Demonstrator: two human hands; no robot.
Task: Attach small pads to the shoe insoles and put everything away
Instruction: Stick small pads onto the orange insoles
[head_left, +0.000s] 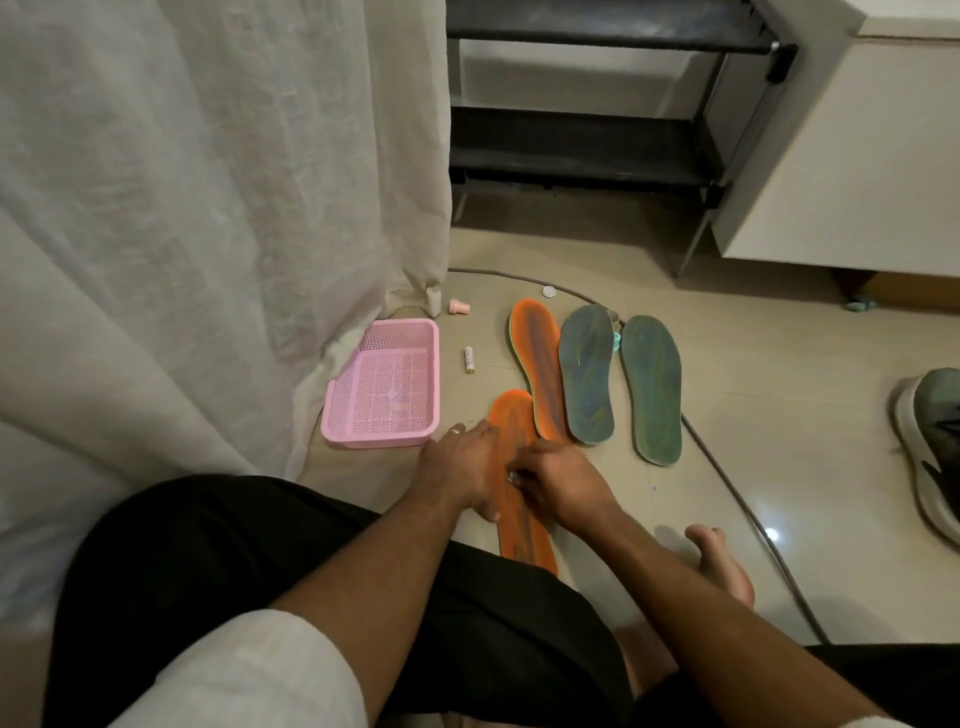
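An orange insole (524, 535) lies on the floor right in front of me. My left hand (457, 467) rests flat on its left side, fingers stretched out. My right hand (558, 480) has its fingers curled over the insole's middle, and something small and pale shows at the fingertips; I cannot tell what it is. A second orange insole (537, 374) and two green insoles (587, 374) (652, 395) lie side by side farther out. A pink mesh basket (358, 436) sits to the left with small pale items inside.
A small tube (469, 359) and a pink cap-like piece (459, 307) lie near the basket. A cable (727, 478) curves across the floor. A curtain (208, 234) hangs at left, a black shoe rack (582, 130) stands behind, a sneaker (930, 447) lies at right. My bare foot (722, 566) rests nearby.
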